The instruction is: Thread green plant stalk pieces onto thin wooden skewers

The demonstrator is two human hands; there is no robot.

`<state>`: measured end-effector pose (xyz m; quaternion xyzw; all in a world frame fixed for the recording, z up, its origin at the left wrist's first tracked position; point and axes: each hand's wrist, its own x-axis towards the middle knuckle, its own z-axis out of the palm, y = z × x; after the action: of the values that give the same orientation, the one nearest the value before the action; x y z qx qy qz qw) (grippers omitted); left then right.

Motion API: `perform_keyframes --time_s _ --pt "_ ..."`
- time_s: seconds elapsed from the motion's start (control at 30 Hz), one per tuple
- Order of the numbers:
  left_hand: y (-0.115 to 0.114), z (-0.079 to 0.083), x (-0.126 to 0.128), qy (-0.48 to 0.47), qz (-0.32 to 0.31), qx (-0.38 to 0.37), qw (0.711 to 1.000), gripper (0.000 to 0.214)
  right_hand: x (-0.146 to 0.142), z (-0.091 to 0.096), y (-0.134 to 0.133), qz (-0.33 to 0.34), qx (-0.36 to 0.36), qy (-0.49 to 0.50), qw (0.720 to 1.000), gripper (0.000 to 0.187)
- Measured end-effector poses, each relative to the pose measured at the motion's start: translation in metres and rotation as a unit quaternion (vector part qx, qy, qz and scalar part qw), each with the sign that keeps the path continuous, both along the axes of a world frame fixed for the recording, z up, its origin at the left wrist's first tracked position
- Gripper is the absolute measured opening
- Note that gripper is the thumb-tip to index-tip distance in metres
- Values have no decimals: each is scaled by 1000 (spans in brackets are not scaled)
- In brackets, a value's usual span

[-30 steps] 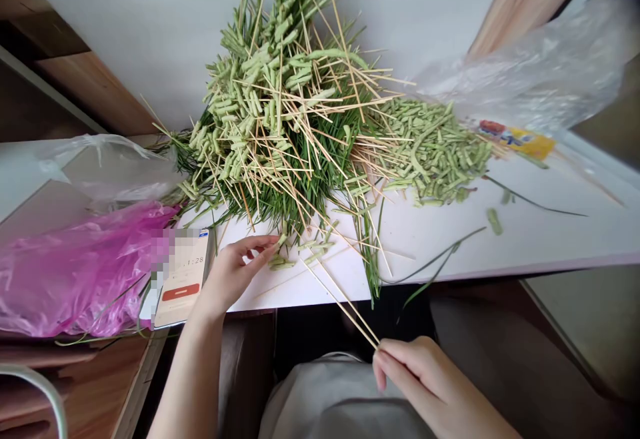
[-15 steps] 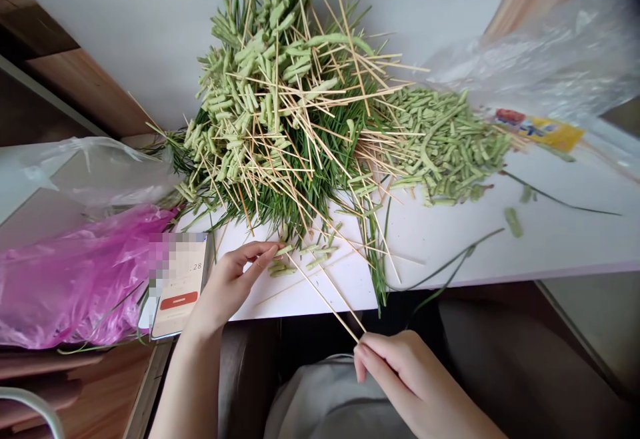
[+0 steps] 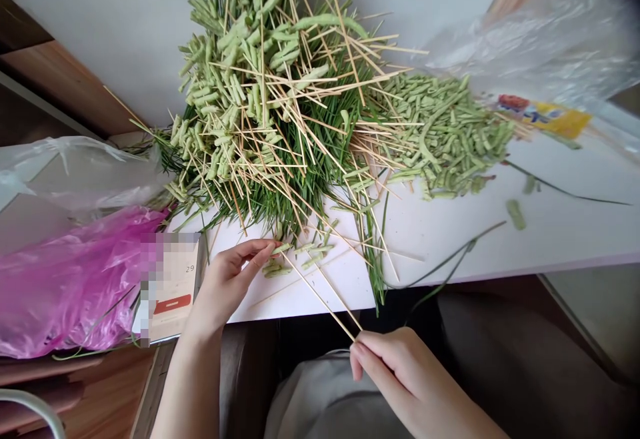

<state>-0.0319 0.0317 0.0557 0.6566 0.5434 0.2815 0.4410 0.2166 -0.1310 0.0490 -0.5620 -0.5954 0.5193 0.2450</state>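
Note:
My left hand (image 3: 231,277) rests at the white table's front edge, its thumb and forefinger pinching a short green bean piece (image 3: 281,248). My right hand (image 3: 400,372), below the table edge over my lap, is closed on the ends of two thin bamboo skewers (image 3: 320,295). The skewers slant up to the left and their tips meet the bean piece at my left fingertips. A few more cut bean pieces (image 3: 277,269) lie just beside that hand.
A big heap of skewered green beans, chives and loose skewers (image 3: 265,105) covers the table's back. Loose cut beans (image 3: 445,135) lie to the right, by a clear plastic bag (image 3: 540,45). A phone (image 3: 173,285) and a pink bag (image 3: 65,279) sit at the left.
My right hand has moved up and to the left, bringing the skewer tips to the bean piece in my left fingers. The view has shifted slightly.

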Motion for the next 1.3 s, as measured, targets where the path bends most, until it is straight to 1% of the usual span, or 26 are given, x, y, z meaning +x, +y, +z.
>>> perform_keyframes --time_s 0.2,0.3,0.4,0.53,0.73,0.93,1.1,1.3 --pt "0 0 2 -10 16 18 1000 36 2 3 0 2 -17 8 1000 45" --pt "-1 0 2 -18 26 25 999 35 3 1 -1 0 -19 20 1000 45" --pt "-2 1 2 -22 24 21 999 32 2 -2 -1 -3 -18 23 1000 45" --pt "-3 2 2 -27 36 26 999 33 2 -2 0 -1 -15 26 1000 44" --pt "-3 2 3 -19 46 30 998 37 1 -1 0 -4 -9 30 1000 44" --pt "-4 -1 3 -9 49 40 998 33 1 -4 0 -5 -15 28 999 46" --pt "-6 -5 6 11 53 64 997 32 0 -4 2 0 -11 24 1000 47" --pt "-12 -2 14 53 43 121 990 22 0 -3 4 -6 -22 23 999 47"
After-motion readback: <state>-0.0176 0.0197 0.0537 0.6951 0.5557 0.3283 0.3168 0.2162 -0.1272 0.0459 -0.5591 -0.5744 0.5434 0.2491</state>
